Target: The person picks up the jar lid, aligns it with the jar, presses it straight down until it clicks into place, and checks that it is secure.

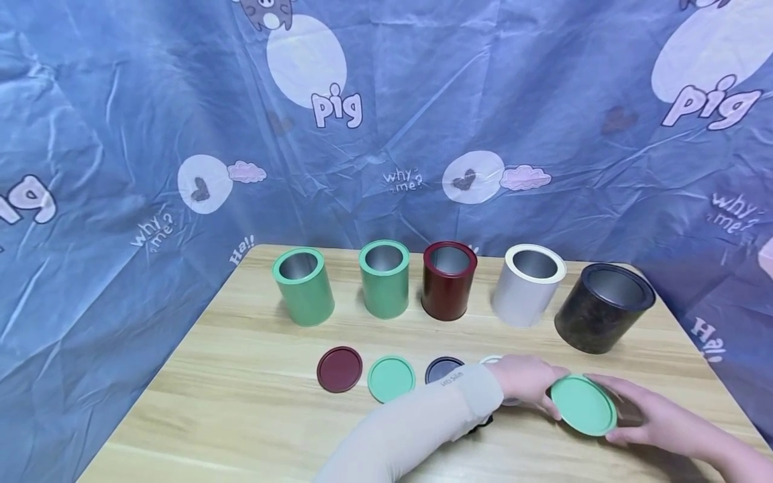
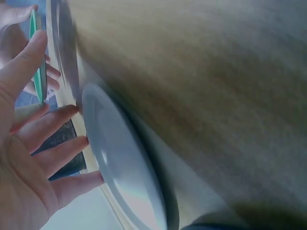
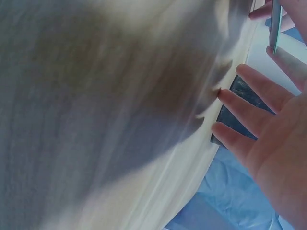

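Above the table, spread fingers of both hands pinch the green lid between them.

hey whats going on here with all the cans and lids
A person holds a green lid between both hands, the left hand on one edge and the right hand on the other, just above a wooden table. Five open cans stand in a row at the back: two green, one dark red, one white, one black. A dark red lid, another green lid and a dark lid lie on the table in front.
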